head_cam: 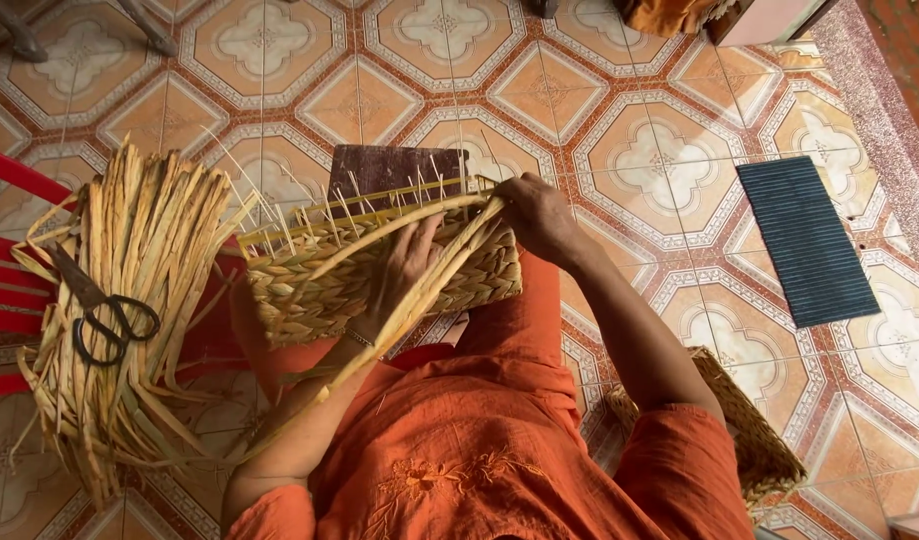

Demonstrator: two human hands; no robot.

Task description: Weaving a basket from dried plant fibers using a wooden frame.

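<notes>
Right now a half-woven basket [379, 265] of braided straw rests on the person's lap, its bare upright stakes poking up along the rim. The left hand [404, 265] lies flat and open against its side, with a long straw strand [419, 300] running under the fingers. The right hand [539, 215] is closed, pinching the strand at the basket's top corner. A bundle of straw [129, 300] with scissors [104, 310] lies on the red chair [9, 290] beside; a finished basket [749, 440] sits on the tiled floor [629, 150].

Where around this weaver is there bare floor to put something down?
Bare tiled floor lies ahead, between the half-woven basket and the dark ribbed mat. The left is crowded: a reed bundle with scissors covers the red chair.
</notes>
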